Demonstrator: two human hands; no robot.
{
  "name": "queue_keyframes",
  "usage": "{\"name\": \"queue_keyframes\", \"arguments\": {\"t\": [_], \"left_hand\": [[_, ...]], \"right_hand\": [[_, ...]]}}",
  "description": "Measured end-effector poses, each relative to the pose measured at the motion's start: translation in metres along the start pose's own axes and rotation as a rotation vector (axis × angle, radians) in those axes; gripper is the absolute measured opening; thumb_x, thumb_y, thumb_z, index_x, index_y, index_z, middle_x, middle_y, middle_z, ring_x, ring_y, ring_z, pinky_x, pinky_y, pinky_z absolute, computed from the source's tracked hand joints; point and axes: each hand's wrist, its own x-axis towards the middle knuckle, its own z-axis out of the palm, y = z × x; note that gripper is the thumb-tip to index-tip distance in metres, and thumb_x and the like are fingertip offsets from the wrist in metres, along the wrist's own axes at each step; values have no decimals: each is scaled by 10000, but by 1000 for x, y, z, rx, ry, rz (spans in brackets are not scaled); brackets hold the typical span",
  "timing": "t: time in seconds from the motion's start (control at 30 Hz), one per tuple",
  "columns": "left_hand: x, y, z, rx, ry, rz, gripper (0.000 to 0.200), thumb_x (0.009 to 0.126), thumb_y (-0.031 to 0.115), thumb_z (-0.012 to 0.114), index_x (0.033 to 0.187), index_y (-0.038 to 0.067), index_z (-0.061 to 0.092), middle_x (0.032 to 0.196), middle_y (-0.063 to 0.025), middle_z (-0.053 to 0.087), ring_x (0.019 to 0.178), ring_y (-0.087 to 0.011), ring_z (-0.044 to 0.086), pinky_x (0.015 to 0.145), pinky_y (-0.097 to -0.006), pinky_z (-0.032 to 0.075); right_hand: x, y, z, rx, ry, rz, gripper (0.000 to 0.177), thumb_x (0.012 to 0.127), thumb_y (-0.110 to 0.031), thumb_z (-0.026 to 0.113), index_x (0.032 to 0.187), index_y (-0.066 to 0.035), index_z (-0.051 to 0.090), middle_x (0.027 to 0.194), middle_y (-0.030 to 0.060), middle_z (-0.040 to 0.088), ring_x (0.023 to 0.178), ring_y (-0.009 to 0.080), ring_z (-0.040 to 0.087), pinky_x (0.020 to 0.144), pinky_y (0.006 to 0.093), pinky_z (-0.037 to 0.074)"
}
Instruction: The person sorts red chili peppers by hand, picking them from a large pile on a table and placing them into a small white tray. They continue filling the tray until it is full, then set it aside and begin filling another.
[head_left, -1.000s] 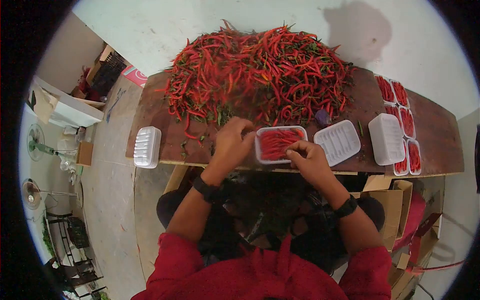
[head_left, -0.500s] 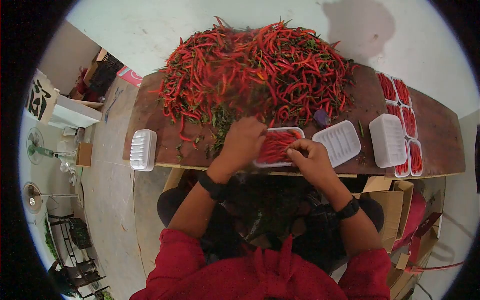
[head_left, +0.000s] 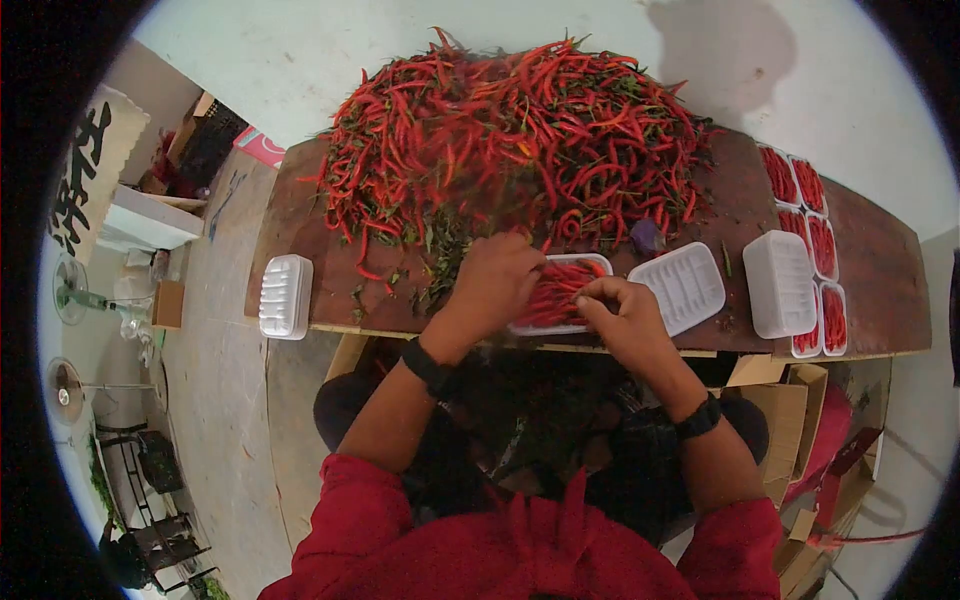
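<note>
A white plastic tray (head_left: 543, 329) at the table's front edge holds red chili peppers (head_left: 562, 290) laid lengthwise. My left hand (head_left: 497, 282) is at its left side, fingers curled together over the rim; their tips are partly hidden, and I cannot make out what they hold. At the right side of the tray, my right hand (head_left: 627, 315) pinches thumb and forefinger together beside the chili ends. What lies in that pinch is too small to name. Behind both hands rises a large heap of red chilies (head_left: 610, 130) with green stems and leaves.
Another white tray (head_left: 680, 288) lies right of my right hand, its ribbed inside showing. Stacked white trays (head_left: 780, 285) stand farther right, and another stack (head_left: 286, 297) at the left corner. Several chili-filled trays (head_left: 822, 245) line the right side. A purple object (head_left: 647, 236) lies by the heap.
My left hand has shifted slightly right, and its fingers have drawn in over the tray's left side. My right hand stays nearly in place, still pinched.
</note>
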Motion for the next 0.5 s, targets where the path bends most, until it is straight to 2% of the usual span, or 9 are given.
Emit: {"name": "queue_keyframes", "arguments": {"t": [0.33, 0.4, 0.5], "left_hand": [[-4, 2, 5, -19, 12, -34, 181, 754, 142, 630, 922, 75, 626, 896, -107, 583, 869, -316, 555, 762, -418, 433], [-5, 2, 6, 0, 34, -30, 175, 754, 141, 629, 918, 81, 629, 894, -104, 583, 865, -314, 557, 760, -417, 434], [-6, -2, 10, 5, 87, 14, 163, 755, 139, 627, 909, 88, 634, 887, -102, 582, 853, -310, 558, 755, -418, 432]], "right_hand": [[0, 6, 5, 2, 2, 6, 199, 794, -204, 626, 872, -23, 650, 817, 154, 659, 760, 287, 637, 676, 365, 487], [0, 8, 6, 5, -9, -47, 149, 842, -138, 606, 874, 6, 623, 677, -5, 578, 588, 48, 511, 520, 213, 409], [-1, 11, 7, -11, -1, -76, 148, 842, -139, 605, 871, 5, 625, 677, -7, 577, 583, 48, 512, 517, 212, 409]]}}
